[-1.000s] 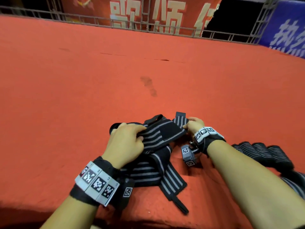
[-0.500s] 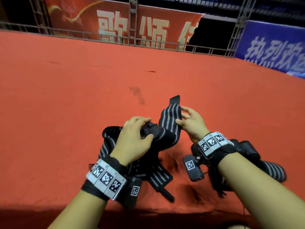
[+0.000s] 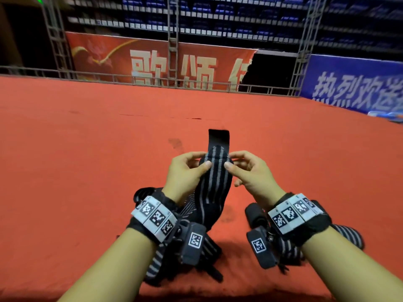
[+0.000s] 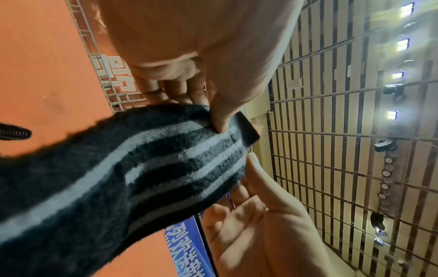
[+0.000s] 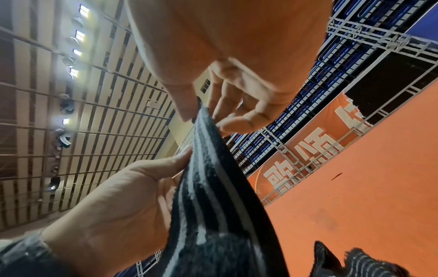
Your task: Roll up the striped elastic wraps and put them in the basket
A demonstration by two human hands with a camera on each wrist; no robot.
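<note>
The striped wrap [image 3: 214, 182] is held upright above the red carpet [image 3: 87, 149] toward its near edge, black end tab on top. The left hand [image 3: 185, 173] and right hand [image 3: 248, 171] pinch its two side edges between thumb and fingers. Loose wraps [image 3: 157, 262] lie below the left wrist, rolled wraps [image 3: 349, 234] under the right.

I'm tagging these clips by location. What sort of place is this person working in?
Probably an indoor sports arena or stadium hall. Rows of blue seats rise behind metal truss framing, printed banners line the edge of a red carpeted floor, and ceiling floodlights shine overhead.
</note>
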